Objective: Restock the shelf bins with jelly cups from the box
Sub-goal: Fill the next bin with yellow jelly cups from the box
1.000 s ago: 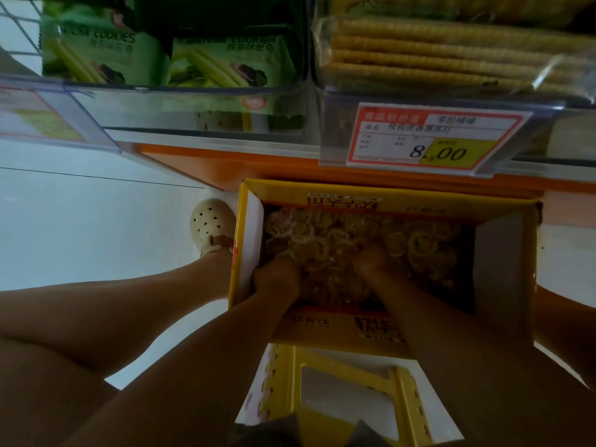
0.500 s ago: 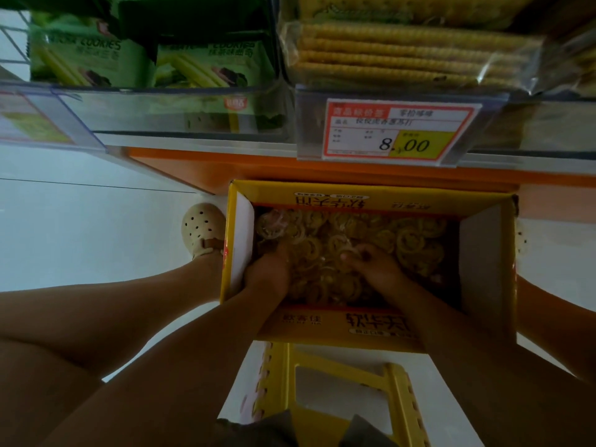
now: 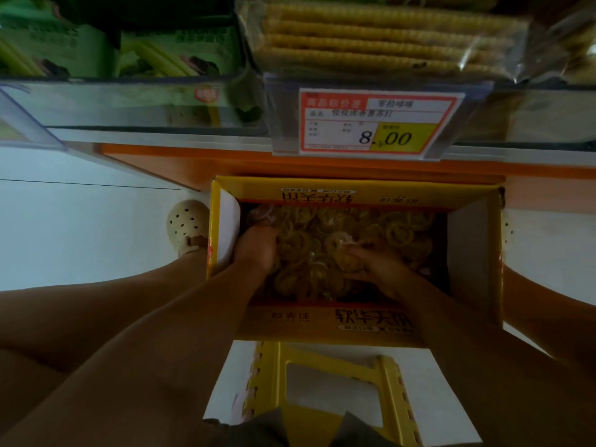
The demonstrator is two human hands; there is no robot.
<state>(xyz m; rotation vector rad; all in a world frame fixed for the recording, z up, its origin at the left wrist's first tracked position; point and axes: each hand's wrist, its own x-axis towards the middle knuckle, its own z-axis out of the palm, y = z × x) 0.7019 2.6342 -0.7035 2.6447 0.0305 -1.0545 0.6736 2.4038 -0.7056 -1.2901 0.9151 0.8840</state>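
one second on, right hand (image 3: 383,273) grips jelly cups (image 3: 342,250).

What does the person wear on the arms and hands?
Nothing that shows. The left hand and the right hand have no gloves, both forearms are bare with no sleeve in view, and no watch or bracelet sits at either wrist. Rings are too small to tell.

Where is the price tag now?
Head view, right of centre: the price tag sits on the shelf edge, above the yellow box and below the biscuit pack.
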